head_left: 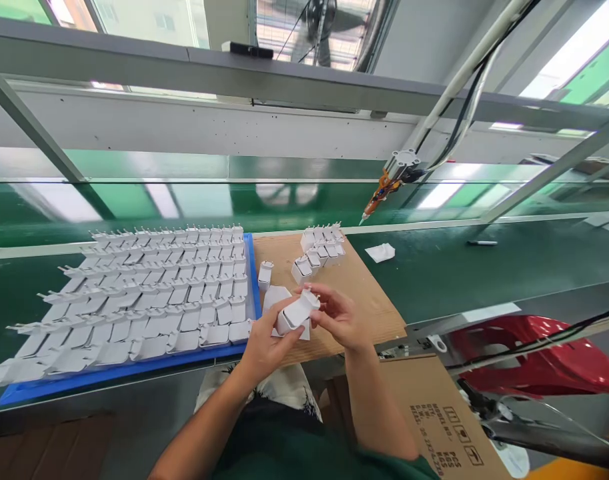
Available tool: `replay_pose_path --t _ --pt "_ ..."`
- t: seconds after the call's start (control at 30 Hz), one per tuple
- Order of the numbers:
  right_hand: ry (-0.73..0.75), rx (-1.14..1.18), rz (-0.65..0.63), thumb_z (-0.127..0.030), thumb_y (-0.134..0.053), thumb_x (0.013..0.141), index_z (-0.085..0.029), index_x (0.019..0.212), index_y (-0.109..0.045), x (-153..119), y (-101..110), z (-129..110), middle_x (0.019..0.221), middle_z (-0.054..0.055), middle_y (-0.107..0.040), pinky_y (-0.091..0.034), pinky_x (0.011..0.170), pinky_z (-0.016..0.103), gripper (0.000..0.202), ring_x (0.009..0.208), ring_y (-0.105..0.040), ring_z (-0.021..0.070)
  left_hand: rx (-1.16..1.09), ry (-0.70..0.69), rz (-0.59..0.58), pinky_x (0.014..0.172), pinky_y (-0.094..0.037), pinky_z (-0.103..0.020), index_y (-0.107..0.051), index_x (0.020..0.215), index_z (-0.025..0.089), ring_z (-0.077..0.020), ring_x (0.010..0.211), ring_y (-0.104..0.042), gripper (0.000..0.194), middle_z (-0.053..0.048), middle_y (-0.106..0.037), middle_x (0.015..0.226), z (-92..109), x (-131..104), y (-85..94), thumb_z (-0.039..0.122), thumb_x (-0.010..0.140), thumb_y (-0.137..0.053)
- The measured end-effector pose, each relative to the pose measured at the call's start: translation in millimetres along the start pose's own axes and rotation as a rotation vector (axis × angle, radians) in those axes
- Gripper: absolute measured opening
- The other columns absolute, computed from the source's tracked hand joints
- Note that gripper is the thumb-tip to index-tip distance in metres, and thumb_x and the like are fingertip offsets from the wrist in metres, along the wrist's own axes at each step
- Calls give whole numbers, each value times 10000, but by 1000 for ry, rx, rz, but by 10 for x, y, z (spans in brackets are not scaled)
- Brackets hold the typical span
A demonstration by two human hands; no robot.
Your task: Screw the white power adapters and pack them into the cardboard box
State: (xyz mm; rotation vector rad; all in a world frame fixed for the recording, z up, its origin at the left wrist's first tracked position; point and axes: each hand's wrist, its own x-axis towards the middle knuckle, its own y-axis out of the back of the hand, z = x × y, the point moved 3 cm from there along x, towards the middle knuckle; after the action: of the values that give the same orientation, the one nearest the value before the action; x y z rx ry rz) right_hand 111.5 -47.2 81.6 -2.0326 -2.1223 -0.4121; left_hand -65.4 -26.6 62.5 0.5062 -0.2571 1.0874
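A small white plastic part is held over the near edge of a brown board. My left hand grips it from the left, with fingers and thumb round its body. At its right end, the fingers of my right hand are closed on its edge. White cloths or sheets lie beneath and behind the part. Behind my hands, several similar white parts stand in a cluster on the board, and a single one stands near the board's left edge.
Many white parts fill rows in a blue tray at the left. An orange-tipped tool hangs over the green bench. A crumpled tissue and a pen lie at the right. Below are a carton and a red stool.
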Motion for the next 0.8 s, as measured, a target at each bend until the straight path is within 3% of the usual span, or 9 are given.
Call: replay_pose_path --t 0.13,0.2,0.3,0.37,0.47,0.53,0.67,0.7,0.8 --pt "47 -42 185 -468 -740 786 -293 1187 -611 3 -148 85 1038 48 -677 -545 556 262 456 714 -576 132 197 -205 157 956 -549 -354 -420 1395 227 -228 1146 -663 552 -118 -637 1321 -23 -59 -39 176 890 -638" --pt "96 -128 261 -425 -735 803 -303 1193 -599 -5 -223 18 1051 38 -653 -539 571 258 430 716 -572 124 284 -313 263 967 -552 -372 -304 1465 226 -228 1147 -667 685 -131 -642 1307 -41 -92 -47 135 877 -643" --pt "161 -344 302 -372 -705 837 -310 1204 -601 -2 -344 -166 1067 41 -639 -525 563 272 387 661 -545 116 381 -352 327 962 -562 -386 -143 1539 200 -230 1143 -673 830 -126 -696 1205 -56 -113 -42 108 875 -633" --pt "187 -467 289 -369 -685 855 -309 1211 -608 9 -403 -272 1065 44 -640 -517 561 289 369 595 -500 103 394 -311 303 941 -573 -373 -209 1525 208 -229 1131 -678 772 -118 -700 1200 -47 -112 -27 122 880 -624" --pt "207 -474 215 -409 -685 850 -315 1273 -588 48 -362 -314 1092 48 -631 -518 578 290 443 596 -501 99 300 -149 258 848 -597 -311 -456 1373 231 -201 1013 -713 528 -101 -685 1239 -22 -103 20 205 883 -651" --pt "211 -390 310 -442 -653 863 -308 1296 -564 117 -136 -276 1113 55 -618 -534 607 287 463 681 -558 122 154 -2 255 796 -599 -286 -513 1311 213 -190 959 -716 489 -98 -695 1208 -10 -87 70 286 864 -695" --pt "164 -371 850 -464 -591 863 -265 1308 -492 453 770 -160 1240 94 -561 -551 869 370 497 1040 -588 203 -239 143 218 876 -578 -320 -477 1331 184 -218 1043 -692 608 -111 -696 1177 54 22 174 339 813 -753" --pt "120 -387 913 -466 -607 831 -271 1335 -457 597 1012 -127 1314 96 -522 -530 929 395 561 1117 -566 216 -333 167 205 900 -569 -333 -462 1338 183 -226 1066 -684 632 -117 -691 1187 73 57 194 339 804 -762" --pt "42 -384 935 -412 -704 707 -282 1410 -379 1090 1624 -37 1513 111 -361 -447 1058 455 785 1346 -421 273 -535 251 175 947 -547 -355 -451 1330 181 -249 1111 -664 675 -134 -673 1225 110 119 200 339 770 -793"
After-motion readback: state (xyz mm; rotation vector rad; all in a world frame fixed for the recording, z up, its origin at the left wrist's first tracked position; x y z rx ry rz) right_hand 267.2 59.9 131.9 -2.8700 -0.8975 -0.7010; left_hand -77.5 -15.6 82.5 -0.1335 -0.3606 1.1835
